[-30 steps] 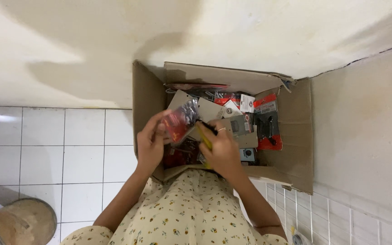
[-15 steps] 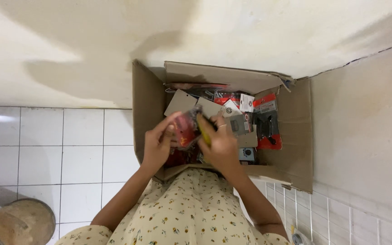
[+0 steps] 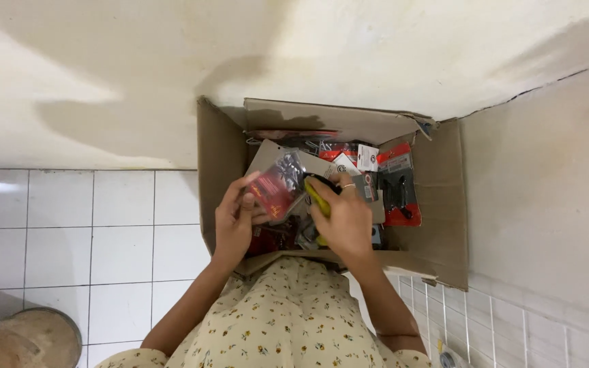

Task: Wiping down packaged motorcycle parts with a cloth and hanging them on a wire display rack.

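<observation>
Head view, looking straight down. An open cardboard box [image 3: 438, 204] stands on the floor against a cream wall [image 3: 138, 82], its flaps raised. The person leans over it; a floral garment [image 3: 288, 313] fills the lower centre of the frame.

Left hand [image 3: 234, 219]: fingers are closed around a small clear packet with a red card backing [image 3: 275, 187]. The thumb lies across the lower face of the packet and the fingertips wrap its left edge. The packet is held tilted, above the left half of the box interior, just beside the box's left wall.

Right hand [image 3: 345, 221]: closed around a yellow-green tool handle [image 3: 318, 197], which projects from the top of the fist toward the packet. A ring shows on one finger. The handle's tip sits just beside the right edge of the packet; contact between the two cannot be confirmed.

Box contents: more red-and-black carded packages [image 3: 398, 187] lie along the right side, a white label card [image 3: 367, 158] near the back wall, and mixed small packets under both hands. Individual items beneath the hands are too hidden to identify.

Surroundings: white floor tiles [image 3: 90, 232] extend to the left of the box. A round tan object [image 3: 25, 339] sits at the lower left corner. A pale grey surface [image 3: 547, 191] runs along the right.
</observation>
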